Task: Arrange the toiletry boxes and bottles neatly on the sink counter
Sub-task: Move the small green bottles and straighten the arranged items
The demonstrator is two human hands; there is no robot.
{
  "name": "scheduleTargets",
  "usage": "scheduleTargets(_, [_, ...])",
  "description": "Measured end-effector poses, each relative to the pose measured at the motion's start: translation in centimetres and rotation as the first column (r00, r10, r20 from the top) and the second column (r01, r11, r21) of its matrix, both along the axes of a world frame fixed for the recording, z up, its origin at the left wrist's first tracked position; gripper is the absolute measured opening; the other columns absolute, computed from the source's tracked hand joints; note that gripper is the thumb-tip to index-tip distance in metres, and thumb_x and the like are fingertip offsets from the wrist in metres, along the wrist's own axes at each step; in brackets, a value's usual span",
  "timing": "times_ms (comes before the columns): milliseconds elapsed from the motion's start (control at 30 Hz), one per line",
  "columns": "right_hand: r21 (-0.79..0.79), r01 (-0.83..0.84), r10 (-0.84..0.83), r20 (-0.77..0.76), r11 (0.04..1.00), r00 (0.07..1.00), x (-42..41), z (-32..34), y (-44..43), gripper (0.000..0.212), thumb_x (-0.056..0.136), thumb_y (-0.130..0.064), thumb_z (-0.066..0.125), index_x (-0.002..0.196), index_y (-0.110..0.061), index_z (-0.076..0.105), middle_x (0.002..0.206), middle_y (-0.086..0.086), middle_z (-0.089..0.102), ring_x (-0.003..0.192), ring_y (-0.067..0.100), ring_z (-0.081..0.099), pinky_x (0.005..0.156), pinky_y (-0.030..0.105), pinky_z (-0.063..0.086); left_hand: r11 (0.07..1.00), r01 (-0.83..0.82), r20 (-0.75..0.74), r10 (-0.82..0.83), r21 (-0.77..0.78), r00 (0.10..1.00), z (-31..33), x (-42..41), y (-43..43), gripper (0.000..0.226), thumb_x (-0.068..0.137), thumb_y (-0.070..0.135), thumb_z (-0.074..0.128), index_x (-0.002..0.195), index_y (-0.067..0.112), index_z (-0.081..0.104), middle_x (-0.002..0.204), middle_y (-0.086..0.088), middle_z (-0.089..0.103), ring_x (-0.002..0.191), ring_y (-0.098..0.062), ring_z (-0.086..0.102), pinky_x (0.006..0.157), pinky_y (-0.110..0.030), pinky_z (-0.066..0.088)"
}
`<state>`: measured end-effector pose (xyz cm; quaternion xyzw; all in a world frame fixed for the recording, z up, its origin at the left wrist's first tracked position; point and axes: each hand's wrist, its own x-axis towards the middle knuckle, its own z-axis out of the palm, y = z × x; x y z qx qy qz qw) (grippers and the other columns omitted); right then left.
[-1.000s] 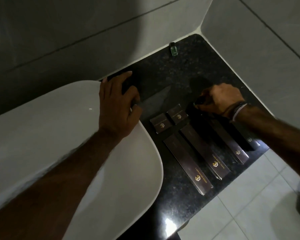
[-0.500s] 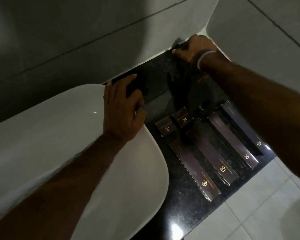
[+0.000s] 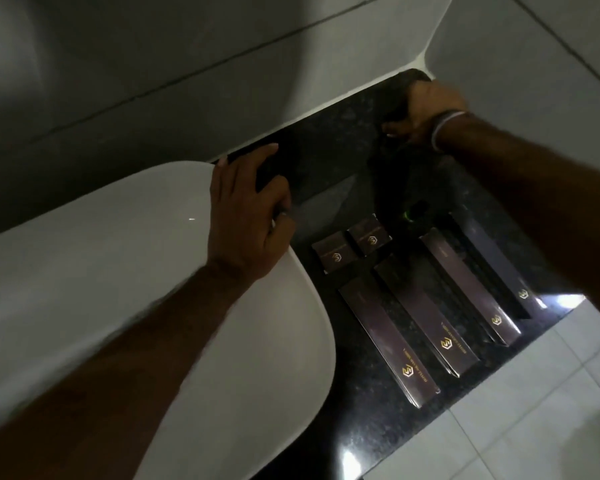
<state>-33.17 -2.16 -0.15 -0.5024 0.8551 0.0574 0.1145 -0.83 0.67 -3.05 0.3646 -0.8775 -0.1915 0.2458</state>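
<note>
Several long dark boxes with gold logos [image 3: 426,313] lie side by side on the black granite counter [image 3: 326,168]. Two small matching boxes [image 3: 352,247] sit just beyond them. A small dark bottle with a green glint [image 3: 411,214] stands at the far end of the long boxes. My left hand [image 3: 246,216] rests flat on the sink rim with its fingers spread onto the counter and holds nothing. My right hand [image 3: 426,112] is near the far corner of the counter, curled into a fist around a second small bottle, which is almost wholly hidden.
The white sink basin [image 3: 118,271] fills the left side. Grey tiled walls [image 3: 187,64] close off the counter at the back and on the right. Pale floor tiles [image 3: 534,410] show past the counter's front edge.
My right hand left the bottle by the boxes, reached to the far corner, closed on the small bottle there and has drawn back slightly. My left hand has stayed on the sink rim.
</note>
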Motion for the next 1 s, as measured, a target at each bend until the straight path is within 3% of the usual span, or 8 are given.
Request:
scheduleTargets(133, [0.017,0.058,-0.059,0.076,0.998,0.995,-3.8,-1.7,5.3,0.087,0.054,-0.075,0.065,0.109,-0.009,0.069,0.105,0.022,0.069,0.095,0.04,0.066,0.084,0.047,0.055,1.0,-0.003,0.006,0.003,-0.014,1.0,0.0,0.2,0.0,0.02,0.073,0.025,0.044,0.082,0.012,0.057,0.147,-0.011,0.051,0.13,-0.033,0.048,0.119,-0.055,0.024])
scheduleTargets(300, [0.062,0.109,-0.114,0.087,0.992,0.99,-2.8,-0.1,10.6,0.061,0.068,-0.06,0.077,0.103,-0.01,0.071,0.099,0.019,0.07,0.091,0.038,0.067,0.077,0.041,0.056,1.0,-0.004,0.024,0.004,-0.019,1.0,0.1,0.2,0.2,0.021,0.076,0.025,0.043,0.085,0.013,0.057,0.145,-0.011,0.053,0.126,-0.033,0.05,0.118,-0.055,0.025])
scheduleTargets(500, [0.08,0.09,-0.095,0.059,0.993,0.994,-2.3,0.0,12.0,0.062,0.071,-0.058,0.076,0.103,-0.006,0.067,0.094,0.019,0.067,0.079,0.033,0.062,0.066,0.036,0.051,0.999,-0.007,0.07,0.009,-0.033,0.997,0.5,0.5,0.3,0.024,0.08,0.026,0.044,0.092,0.013,0.06,0.143,-0.01,0.053,0.129,-0.032,0.049,0.122,-0.05,0.018])
scheduleTargets(633, [0.101,0.052,-0.056,0.042,0.994,0.998,-2.4,0.1,12.1,0.062,0.074,-0.054,0.077,0.108,-0.004,0.064,0.101,0.021,0.065,0.091,0.038,0.064,0.065,0.033,0.043,1.0,-0.012,0.098,0.015,-0.028,0.995,0.9,0.5,0.5,0.028,0.081,0.027,0.044,0.096,0.013,0.063,0.14,-0.009,0.055,0.131,-0.031,0.049,0.123,-0.044,0.013])
scheduleTargets(800, [0.112,-0.013,0.012,0.002,0.994,1.0,-2.4,0.0,12.2,0.061,0.074,-0.054,0.077,0.109,-0.005,0.064,0.103,0.021,0.065,0.094,0.037,0.064,0.065,0.032,0.041,0.999,-0.027,0.138,0.033,-0.045,0.99,1.3,0.4,0.6,0.033,0.082,0.03,0.043,0.1,0.013,0.065,0.137,-0.011,0.056,0.13,-0.033,0.05,0.123,-0.054,0.018])
scheduleTargets(1000, [0.125,-0.045,0.053,-0.061,0.991,0.997,-2.8,0.8,12.8,0.068,0.071,-0.066,0.072,0.1,-0.006,0.064,0.076,0.009,0.056,0.072,0.03,0.058,0.061,0.033,0.046,1.0,-0.006,0.247,0.014,-0.031,0.969,1.8,0.3,0.5,0.043,0.085,0.035,0.041,0.115,0.015,0.066,0.143,-0.013,0.052,0.134,-0.035,0.047,0.122,-0.058,0.022])
